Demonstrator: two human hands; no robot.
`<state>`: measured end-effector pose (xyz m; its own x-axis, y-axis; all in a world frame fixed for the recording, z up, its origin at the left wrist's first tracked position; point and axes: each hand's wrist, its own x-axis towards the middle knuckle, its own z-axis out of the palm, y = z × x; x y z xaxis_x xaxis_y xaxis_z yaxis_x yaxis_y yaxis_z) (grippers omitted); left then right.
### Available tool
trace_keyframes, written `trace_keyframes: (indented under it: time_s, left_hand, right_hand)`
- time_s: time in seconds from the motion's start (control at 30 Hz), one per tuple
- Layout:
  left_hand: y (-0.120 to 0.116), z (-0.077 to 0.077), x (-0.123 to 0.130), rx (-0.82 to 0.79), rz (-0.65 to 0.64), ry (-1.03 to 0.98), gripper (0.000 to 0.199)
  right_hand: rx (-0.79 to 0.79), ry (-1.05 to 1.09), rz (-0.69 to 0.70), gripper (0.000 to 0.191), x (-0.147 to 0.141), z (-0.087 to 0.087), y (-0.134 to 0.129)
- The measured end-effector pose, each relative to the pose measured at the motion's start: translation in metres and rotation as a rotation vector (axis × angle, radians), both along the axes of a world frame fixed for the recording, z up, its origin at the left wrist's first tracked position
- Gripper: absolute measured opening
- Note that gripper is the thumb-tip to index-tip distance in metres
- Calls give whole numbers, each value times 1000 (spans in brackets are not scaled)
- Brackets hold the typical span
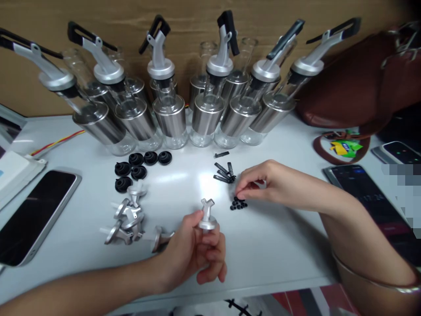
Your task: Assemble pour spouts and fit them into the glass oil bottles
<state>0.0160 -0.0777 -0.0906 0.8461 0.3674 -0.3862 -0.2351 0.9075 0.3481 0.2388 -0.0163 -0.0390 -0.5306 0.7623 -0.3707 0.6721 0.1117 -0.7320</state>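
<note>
My left hand (197, 250) grips a silver pourer spout (207, 215) upright between thumb and fingers, its forked end up. My right hand (258, 182) pinches at the edge of a small pile of black round caps (238, 205). Whether a cap is between its fingertips is hidden. Just behind lie several black lever pieces (223, 172), with a single black lever (222, 154) apart from them. To the left, more silver pourer spouts (126, 219) lie in a heap, and one spout (159, 239) is partly behind my left wrist. Black ribbed stoppers (138, 172) sit in a cluster behind the heap.
Glass bottles with steel sleeves and fitted pourers (169, 116) line the back, before a cardboard sheet (184, 26). A phone (39, 215) lies at left, another phone (365, 193) under my right forearm's side. A brown bag (348, 83) and green-yellow packet (347, 148) are at right.
</note>
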Motion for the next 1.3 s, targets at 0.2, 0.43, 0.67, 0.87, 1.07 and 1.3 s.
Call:
trace_keyframes:
  time_s: [0.2,0.43,0.67,0.87,1.07,1.3]
  left_hand:
    - [0,-2,1,2,14,-15,52]
    - [-1,-2,0,-1,25,-24,51]
    - [-1,0,0,-11,22,-11,52]
    - [1,1,1,-12,31,-7,53]
    - [0,-1,2,2,41,4,54]
    - [-2,0,3,38,65,42,57]
  right_hand:
    - [106,-31,25,15,-7,-7,-5]
    - [382,-61,-26,22,-14,-12,-8]
    - [385,-88,-10,21,-12,-9,-8]
    - [424,-61,7,11,-10,-13,-9]
    - [398,182,-128,12,-20,-1,-15]
    - [287,373,-114,15,-34,-10,-19]
